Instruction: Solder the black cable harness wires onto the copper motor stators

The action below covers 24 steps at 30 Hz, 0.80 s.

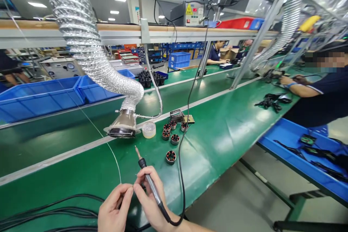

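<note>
My right hand [152, 197] is closed around the handle of a soldering iron [141, 162], whose tip points up and away over the green bench. My left hand [115, 206] pinches a thin pale solder wire [112, 152] that runs down to it from the upper left. Thumb and fingertips of both hands meet close together; a small dark thing under the right fingers is mostly hidden. Beyond the hands lie several round motor stators with copper windings, the nearest stator [171, 157] standing apart from the group. A small round white tub [149, 129] sits beside them.
A foil exhaust duct [108, 76] ends in a metal hood [122, 127] low over the bench. Black cables [67, 210] lie at the lower left. The iron's cord [182, 152] hangs from above. Blue bins [43, 98] stand behind; a co-worker [320, 94] sits right.
</note>
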{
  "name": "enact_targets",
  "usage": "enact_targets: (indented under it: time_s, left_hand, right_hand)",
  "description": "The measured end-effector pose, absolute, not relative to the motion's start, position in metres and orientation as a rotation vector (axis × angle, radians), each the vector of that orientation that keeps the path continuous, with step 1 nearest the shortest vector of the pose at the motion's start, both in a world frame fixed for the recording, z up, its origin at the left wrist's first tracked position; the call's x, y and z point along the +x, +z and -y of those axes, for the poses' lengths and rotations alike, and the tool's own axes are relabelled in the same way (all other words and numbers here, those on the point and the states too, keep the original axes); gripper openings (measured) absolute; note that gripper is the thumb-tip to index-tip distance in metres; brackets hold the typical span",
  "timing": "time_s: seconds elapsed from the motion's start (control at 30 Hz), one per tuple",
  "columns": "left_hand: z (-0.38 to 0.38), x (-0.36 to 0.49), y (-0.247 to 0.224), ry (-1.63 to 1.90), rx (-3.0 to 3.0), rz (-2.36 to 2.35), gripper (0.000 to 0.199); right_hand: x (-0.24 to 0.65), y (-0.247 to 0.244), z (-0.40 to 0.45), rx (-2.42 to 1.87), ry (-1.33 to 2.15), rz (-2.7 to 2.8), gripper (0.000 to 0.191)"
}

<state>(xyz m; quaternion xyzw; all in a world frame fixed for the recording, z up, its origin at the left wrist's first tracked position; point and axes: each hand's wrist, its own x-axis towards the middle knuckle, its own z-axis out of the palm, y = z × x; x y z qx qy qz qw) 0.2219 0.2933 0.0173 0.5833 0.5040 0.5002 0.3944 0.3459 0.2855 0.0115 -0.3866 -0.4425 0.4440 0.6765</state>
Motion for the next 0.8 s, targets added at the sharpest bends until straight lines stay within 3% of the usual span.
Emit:
enact_targets:
  time_s: [0.17,0.3,0.53,0.8]
  left_hand:
    - [-0.297,0.224,0.016,1.295,1.422,-1.321,0.044]
    - [-0.296,0.230,0.024,1.255,1.468,-1.293,0.034]
    - [-0.303,0.232,0.032,1.036,1.583,-1.208,0.016]
    - [-0.301,0.228,0.038,0.974,1.891,-1.256,0.013]
  right_hand:
    - [0.343,0.010,-0.287,-0.867,0.963,0.985,0.017]
    - [0.349,0.012,-0.288,-0.929,0.871,1.119,0.009]
    - [0.373,0.024,-0.305,-0.898,0.579,1.487,0.024]
    - [0.375,0.029,-0.315,-0.868,0.379,1.663,0.009]
